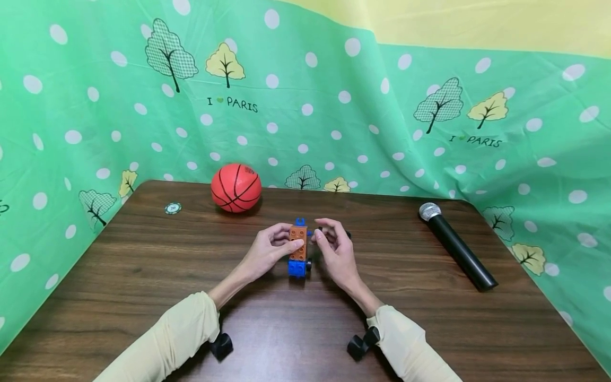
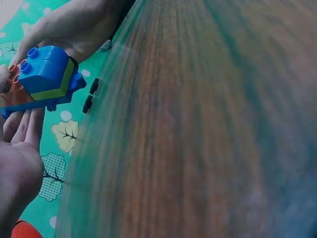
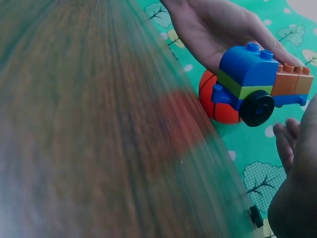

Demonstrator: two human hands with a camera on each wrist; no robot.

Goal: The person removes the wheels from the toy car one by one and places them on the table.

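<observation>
A toy brick car (image 1: 298,244) with orange bricks, a blue block, a thin green layer and a blue base is gripped by my left hand (image 1: 269,252), its thumb over the orange part. One black wheel (image 3: 257,108) sits on the car's right side at the blue-block end. My right hand (image 1: 338,254) is beside the car's other end, fingers bent near a short blue axle (image 1: 309,233). Something dark shows between its thumb and index finger; I cannot tell whether it is held. In the left wrist view, the right hand (image 2: 74,29) is partly behind the car.
Loose black wheels (image 2: 87,104) lie on the wooden table (image 1: 143,297). A red basketball (image 1: 236,188) stands near the back edge, with a poker chip (image 1: 173,208) to its left. On the right lies a black microphone (image 1: 458,246). Green dotted cloth (image 1: 305,132) hangs behind.
</observation>
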